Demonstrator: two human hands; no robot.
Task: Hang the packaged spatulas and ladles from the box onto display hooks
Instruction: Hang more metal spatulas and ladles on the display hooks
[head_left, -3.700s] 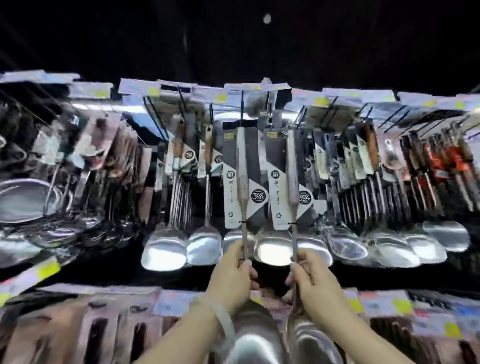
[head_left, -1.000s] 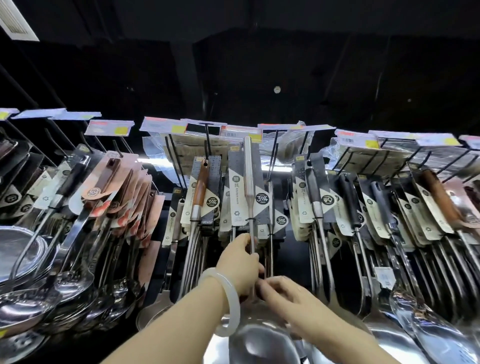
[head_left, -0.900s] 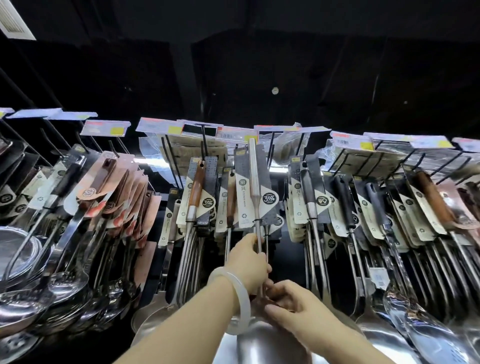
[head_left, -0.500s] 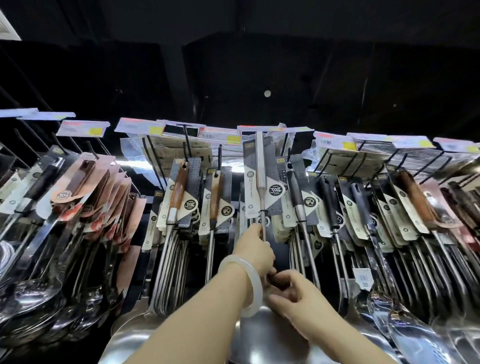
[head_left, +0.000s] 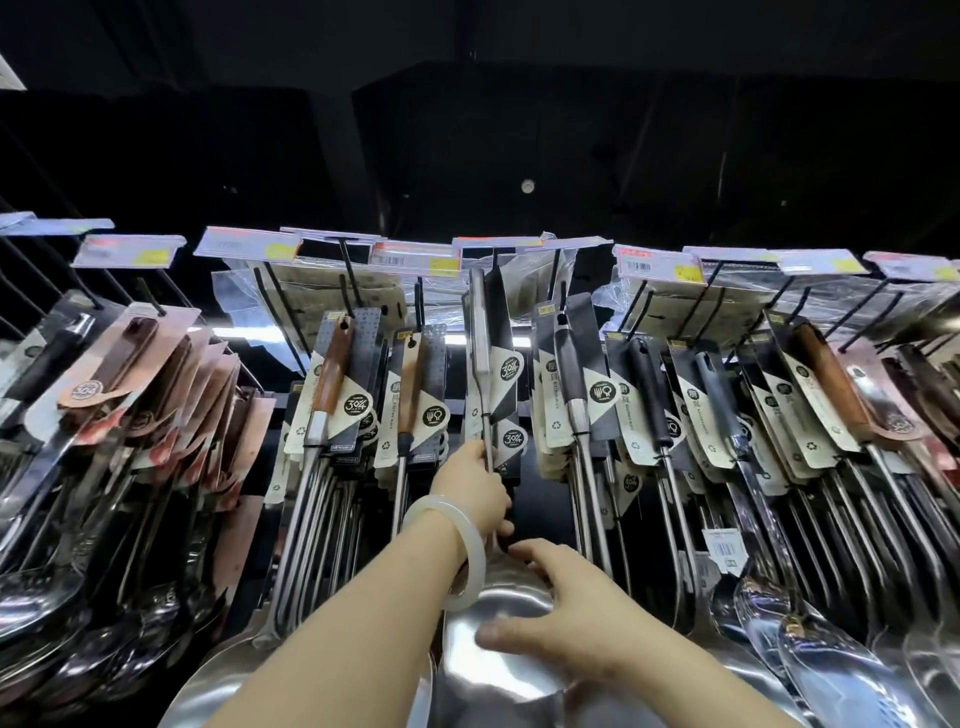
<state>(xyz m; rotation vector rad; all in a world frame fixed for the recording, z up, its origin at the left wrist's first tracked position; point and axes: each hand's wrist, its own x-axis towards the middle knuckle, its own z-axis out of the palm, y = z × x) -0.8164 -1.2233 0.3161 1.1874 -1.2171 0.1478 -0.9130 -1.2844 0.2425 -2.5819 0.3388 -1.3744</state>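
The ladle (head_left: 485, 415) stands nearly upright at the middle of the rack, its carded handle up among the hooks (head_left: 348, 270) (whether it is threaded on one I cannot tell) and its steel bowl low in front. The left hand (head_left: 472, 491), wearing a pale bangle (head_left: 457, 551), has its fingers curled round the thin shaft just below the card. The right hand (head_left: 561, 608) rests on the bowl's rim, fingers spread. Packaged utensils hang on both sides under price tags (head_left: 247, 244).
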